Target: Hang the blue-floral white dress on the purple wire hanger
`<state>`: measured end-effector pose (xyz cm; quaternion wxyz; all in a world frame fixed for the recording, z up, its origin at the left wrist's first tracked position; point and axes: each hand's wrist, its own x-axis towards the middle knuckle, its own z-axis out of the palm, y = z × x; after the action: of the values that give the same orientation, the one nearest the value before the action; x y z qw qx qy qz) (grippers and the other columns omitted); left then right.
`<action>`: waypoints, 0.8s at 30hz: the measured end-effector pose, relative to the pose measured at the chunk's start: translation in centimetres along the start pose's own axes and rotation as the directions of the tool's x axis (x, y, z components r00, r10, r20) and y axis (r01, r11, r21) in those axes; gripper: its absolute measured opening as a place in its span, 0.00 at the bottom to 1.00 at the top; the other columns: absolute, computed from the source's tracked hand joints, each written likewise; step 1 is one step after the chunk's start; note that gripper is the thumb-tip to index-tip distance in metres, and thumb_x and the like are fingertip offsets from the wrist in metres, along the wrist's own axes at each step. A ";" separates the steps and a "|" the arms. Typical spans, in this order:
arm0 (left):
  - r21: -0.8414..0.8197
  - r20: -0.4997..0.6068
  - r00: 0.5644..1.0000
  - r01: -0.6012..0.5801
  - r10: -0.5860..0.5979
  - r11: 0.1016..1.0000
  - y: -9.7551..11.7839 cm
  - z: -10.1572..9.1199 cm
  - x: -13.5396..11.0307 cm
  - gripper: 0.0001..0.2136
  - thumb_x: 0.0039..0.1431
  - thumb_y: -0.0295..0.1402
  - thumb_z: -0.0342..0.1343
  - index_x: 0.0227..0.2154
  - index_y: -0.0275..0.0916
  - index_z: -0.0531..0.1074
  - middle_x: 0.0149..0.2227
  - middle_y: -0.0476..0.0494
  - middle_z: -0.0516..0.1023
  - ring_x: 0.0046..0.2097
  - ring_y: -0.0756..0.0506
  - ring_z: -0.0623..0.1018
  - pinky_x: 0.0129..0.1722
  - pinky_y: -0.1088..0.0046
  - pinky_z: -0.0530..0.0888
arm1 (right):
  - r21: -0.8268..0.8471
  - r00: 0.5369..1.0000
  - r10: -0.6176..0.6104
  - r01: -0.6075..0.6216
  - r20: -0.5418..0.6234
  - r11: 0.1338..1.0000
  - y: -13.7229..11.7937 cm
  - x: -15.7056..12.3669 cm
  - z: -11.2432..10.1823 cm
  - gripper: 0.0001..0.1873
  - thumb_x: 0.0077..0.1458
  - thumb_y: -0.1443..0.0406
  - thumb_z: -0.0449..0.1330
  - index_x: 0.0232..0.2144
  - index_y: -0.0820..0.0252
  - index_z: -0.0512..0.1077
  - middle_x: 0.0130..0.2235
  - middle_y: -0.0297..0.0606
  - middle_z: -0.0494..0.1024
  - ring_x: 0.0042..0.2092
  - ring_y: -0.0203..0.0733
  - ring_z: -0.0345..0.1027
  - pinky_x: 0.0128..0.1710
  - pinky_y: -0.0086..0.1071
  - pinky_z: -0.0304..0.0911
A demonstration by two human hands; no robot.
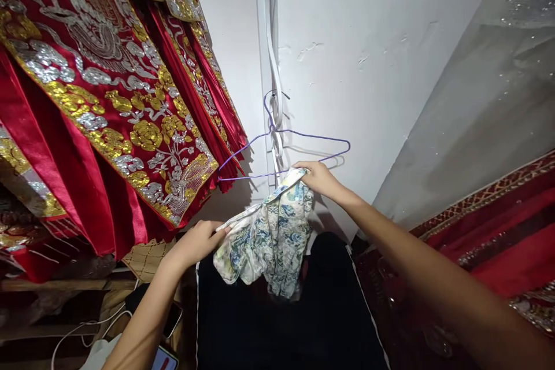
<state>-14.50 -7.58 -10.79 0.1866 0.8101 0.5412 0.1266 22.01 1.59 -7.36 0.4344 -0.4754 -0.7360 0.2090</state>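
Note:
A white garment with a blue and yellow swirl print is stretched between my two hands, its fabric hanging in folds over my lap. My left hand is closed on the left end of its upper edge. Higher up, my right hand grips the opposite end of that edge, close to the lower bar of a purple wire hanger. The hanger hangs by its hook from a white strap or cable on the wall. Whether the cloth touches the hanger's bar I cannot tell.
Red costumes with gold and silver embroidery hang at the left, beside the hanger. A white wall stands ahead. Clear plastic sheeting covers the right side, above red fabric. White cables and a phone lie at lower left.

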 end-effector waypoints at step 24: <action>-0.049 -0.502 0.807 -0.385 0.311 0.922 4.8 -7.7 10.4 0.11 0.63 0.36 0.53 0.42 0.39 0.78 0.48 0.39 0.77 0.52 0.40 0.76 0.57 0.60 0.70 | -0.066 0.912 0.208 -0.246 -0.353 0.967 -3.2 -3.2 -9.3 0.43 0.42 0.69 0.65 0.63 0.66 0.65 0.24 0.31 0.73 0.23 0.36 0.61 0.23 0.29 0.55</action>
<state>-9.70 1.67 -1.78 0.0783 0.8215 0.4016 0.3972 28.71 -3.71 -1.49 0.5022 -0.6098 -0.5989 0.1315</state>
